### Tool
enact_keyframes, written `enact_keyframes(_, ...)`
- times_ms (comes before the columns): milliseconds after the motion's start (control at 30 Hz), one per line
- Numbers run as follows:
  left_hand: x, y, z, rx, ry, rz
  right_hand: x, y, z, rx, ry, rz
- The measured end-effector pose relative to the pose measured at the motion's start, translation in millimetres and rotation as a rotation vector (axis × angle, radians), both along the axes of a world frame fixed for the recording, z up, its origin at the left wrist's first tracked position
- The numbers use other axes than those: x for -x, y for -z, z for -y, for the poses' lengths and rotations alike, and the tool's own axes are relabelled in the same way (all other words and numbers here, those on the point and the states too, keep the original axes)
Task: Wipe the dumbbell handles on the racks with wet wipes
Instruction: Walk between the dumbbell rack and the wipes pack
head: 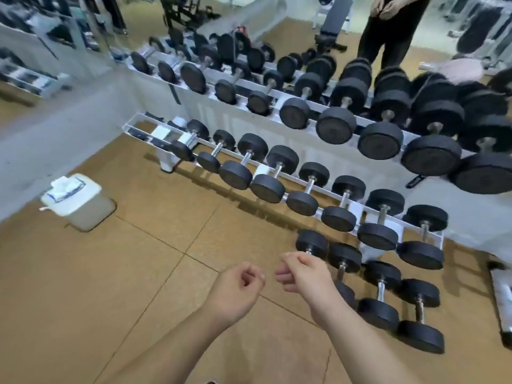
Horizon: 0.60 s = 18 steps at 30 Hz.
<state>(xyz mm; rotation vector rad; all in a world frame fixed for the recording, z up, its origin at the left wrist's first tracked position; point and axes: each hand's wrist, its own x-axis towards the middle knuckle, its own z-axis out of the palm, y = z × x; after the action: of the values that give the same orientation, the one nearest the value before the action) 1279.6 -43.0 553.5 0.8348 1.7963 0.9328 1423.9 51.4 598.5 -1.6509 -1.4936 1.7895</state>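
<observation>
The left hand [238, 289] and right hand [302, 275] are curled up and hold nothing. The wet wipes [66, 187] sit on a white bin [90, 191] at ten o'clock, probably kept close for grabbing. The dumbbells [267, 187] rest on the racks [162, 134] from twelve to three o'clock.

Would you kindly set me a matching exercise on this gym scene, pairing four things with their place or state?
Things:
1. wet wipes pack
2. loose dumbbells
3. largest dumbbells
4. left hand

Places or states:
A. right end of the upper rack tier
B. holding nothing, fingers curled
C. on the lid of the white bin
D. on the floor, in front of the lower rack tier

Pairs: 1-C, 2-D, 3-A, 4-B.
</observation>
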Motion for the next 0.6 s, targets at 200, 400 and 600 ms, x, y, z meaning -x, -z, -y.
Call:
enact_keyframes(200, 161, -2, 27, 0.048, -0.243, 0.028, 180, -4, -4, 0.059, -0.138, -0.03)
enact_keyframes(400, 299, 8, 8, 0.05, -0.412, 0.085, 344, 5, -42, 0.072, -0.297, -0.023)
enact_keyframes(600, 450, 15, -25, 0.054, -0.606, 0.075, 533, 31, -95, 0.092, -0.475, -0.052)
